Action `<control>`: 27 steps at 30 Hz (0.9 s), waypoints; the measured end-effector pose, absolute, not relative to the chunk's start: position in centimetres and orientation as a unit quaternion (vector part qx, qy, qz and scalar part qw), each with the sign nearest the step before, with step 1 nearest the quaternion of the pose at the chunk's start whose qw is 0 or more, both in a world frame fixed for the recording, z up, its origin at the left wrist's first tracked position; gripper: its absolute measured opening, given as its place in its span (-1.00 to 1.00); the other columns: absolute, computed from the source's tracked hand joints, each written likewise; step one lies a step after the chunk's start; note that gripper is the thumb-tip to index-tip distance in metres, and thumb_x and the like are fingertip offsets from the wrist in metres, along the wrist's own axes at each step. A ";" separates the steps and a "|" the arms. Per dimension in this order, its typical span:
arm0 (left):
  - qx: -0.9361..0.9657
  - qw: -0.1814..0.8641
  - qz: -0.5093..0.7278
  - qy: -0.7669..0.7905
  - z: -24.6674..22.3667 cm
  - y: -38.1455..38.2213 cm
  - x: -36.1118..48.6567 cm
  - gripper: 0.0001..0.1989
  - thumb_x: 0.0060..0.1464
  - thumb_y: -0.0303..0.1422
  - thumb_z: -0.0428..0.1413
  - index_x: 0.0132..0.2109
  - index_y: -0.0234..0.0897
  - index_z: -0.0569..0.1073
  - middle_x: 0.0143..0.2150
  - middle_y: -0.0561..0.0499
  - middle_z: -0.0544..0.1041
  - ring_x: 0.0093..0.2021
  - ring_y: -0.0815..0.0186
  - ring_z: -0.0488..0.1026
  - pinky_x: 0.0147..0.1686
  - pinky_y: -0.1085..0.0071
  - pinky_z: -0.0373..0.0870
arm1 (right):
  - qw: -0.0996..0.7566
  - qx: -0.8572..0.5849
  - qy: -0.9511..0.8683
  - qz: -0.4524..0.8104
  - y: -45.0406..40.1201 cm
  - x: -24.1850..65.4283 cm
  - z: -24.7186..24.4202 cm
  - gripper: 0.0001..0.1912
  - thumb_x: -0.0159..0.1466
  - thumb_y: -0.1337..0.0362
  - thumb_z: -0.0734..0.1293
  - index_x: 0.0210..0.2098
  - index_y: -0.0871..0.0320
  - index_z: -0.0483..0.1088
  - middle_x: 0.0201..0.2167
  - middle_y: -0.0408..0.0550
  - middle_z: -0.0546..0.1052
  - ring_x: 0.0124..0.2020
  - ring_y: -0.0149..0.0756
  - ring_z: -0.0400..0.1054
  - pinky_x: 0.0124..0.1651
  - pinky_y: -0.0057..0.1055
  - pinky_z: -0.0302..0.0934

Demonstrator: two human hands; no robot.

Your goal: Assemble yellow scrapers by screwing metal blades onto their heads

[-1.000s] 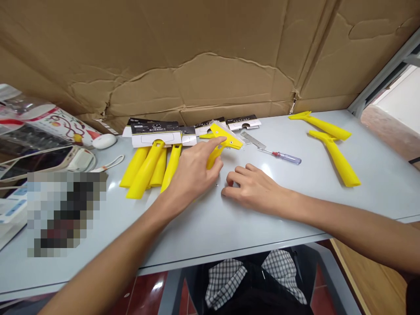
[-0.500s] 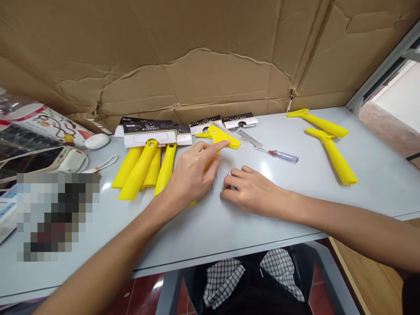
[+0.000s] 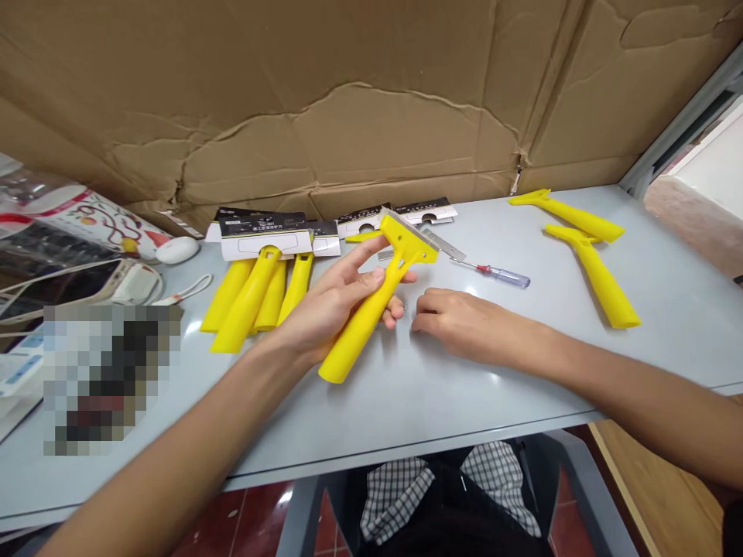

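My left hand [image 3: 325,302] holds a yellow scraper [image 3: 365,325], its thumb on the handle and its fingers behind it. The scraper's wide head points away from me, with a metal blade along its far edge and a screw in its face. On the table just right of it rests my right hand [image 3: 458,321], fingers curled together; what they hold, if anything, is hidden. Beyond the hands, a loose metal blade plate [image 3: 446,244] lies near a screwdriver [image 3: 504,276] with a clear handle and red collar.
Several yellow scrapers [image 3: 247,305] with black-and-white header cards [image 3: 264,236] lie at left. Two yellow scraper handles [image 3: 604,282] lie at right. A white mouse [image 3: 177,249], cables and a patterned package [image 3: 87,216] crowd the left end. Cardboard [image 3: 360,139] stands along the back.
My left hand has turned palm-up, lifting and turning the scraper so its handle now shows in full. My right hand has shifted slightly right, its fingers still curled.
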State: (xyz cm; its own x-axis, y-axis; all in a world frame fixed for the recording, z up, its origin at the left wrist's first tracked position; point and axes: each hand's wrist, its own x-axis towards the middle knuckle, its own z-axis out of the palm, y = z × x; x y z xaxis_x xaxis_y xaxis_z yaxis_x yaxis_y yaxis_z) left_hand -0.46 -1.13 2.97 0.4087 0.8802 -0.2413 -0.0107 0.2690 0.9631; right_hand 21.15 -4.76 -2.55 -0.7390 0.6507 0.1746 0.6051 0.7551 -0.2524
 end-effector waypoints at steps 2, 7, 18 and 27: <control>0.471 0.699 0.334 0.421 2.7 -1.4 -0.1 -0.43 0.30 -0.33 0.22 0.40 -0.05 0.33 0.03 -0.19 0.67 -0.41 0.24 0.65 -0.42 0.31 0.65 | 0.135 -0.351 -0.919 0.117 -4.6 21.5 -2.5 -0.64 0.33 0.60 0.23 -0.11 0.17 0.58 -0.16 0.06 0.60 -0.21 -0.24 0.42 -0.08 -0.26 0.29; 0.411 0.759 0.338 0.375 1.7 -2.4 0.6 -0.43 0.32 -0.43 0.21 0.39 -0.12 0.27 0.05 -0.20 0.66 -0.35 0.27 0.66 -0.31 0.34 0.65 | 0.121 -0.348 -0.900 0.235 -3.5 23.8 0.2 -0.76 0.29 0.50 0.35 -0.22 0.11 0.63 -0.22 0.00 0.65 -0.24 -0.21 0.47 -0.12 -0.27 0.33; 0.321 0.843 0.305 0.305 -0.4 -4.4 1.6 -0.61 0.40 -0.44 0.12 0.28 -0.09 0.27 -0.02 -0.16 0.61 -0.45 0.40 0.52 -0.52 0.54 0.40 | 0.411 -0.374 -0.766 0.324 -1.3 26.2 2.7 -0.83 0.39 0.16 0.43 -0.21 0.11 0.63 -0.22 -0.01 0.64 -0.19 -0.20 0.47 -0.18 -0.25 0.30; 0.342 0.835 0.313 0.295 -0.8 -4.6 1.8 -0.54 0.37 -0.37 0.18 0.30 -0.10 0.23 0.02 -0.19 0.63 -0.47 0.36 0.55 -0.56 0.49 0.41 | 0.456 -0.376 -0.706 0.390 -1.0 24.5 -0.7 -0.84 0.36 0.13 0.48 -0.19 0.06 0.67 0.14 0.07 0.52 0.12 -0.07 0.46 0.10 0.00 0.40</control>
